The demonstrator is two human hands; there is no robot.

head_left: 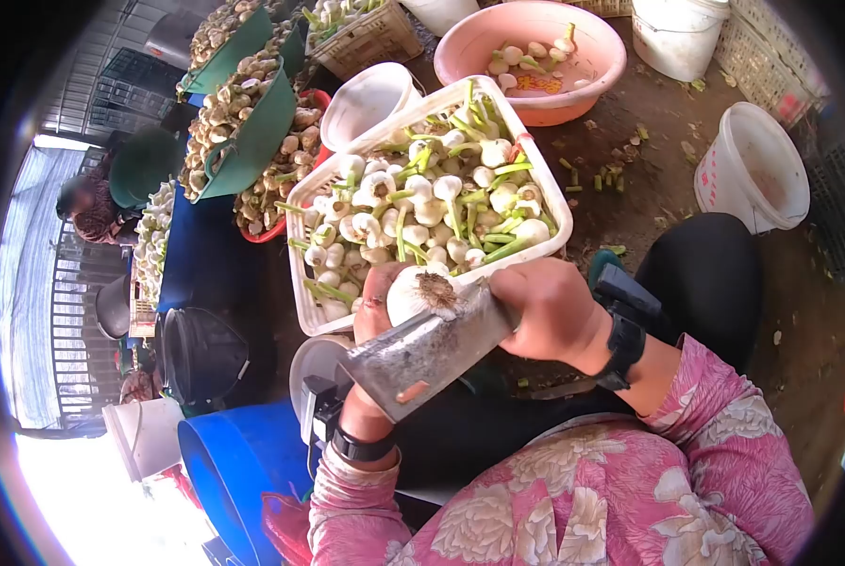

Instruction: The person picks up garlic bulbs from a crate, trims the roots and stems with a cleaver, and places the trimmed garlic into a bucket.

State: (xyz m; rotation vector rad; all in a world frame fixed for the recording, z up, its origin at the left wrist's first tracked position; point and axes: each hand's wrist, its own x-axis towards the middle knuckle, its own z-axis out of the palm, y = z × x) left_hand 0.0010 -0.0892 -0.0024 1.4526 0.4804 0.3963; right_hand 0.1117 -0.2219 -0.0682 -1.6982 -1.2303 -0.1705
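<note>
Root end up, a white garlic bulb (420, 294) is held in my left hand (375, 300), whose fingers wrap round its left side. My right hand (552, 309) is closed round the grip end of a broad metal cleaver (427, 357). The blade lies across the front of the bulb, its upper edge beside the roots, and hides part of my left hand and wrist. Just beyond both hands, a white basket (549, 193) holds many garlic bulbs (449, 189) with green stems.
A pink basin (455, 58) with several bulbs stands behind the basket. White buckets (752, 170) stand to the right and back. Green tubs (252, 141) heaped with garlic are at the left, above a blue barrel (248, 462). Another person (97, 212) is far left.
</note>
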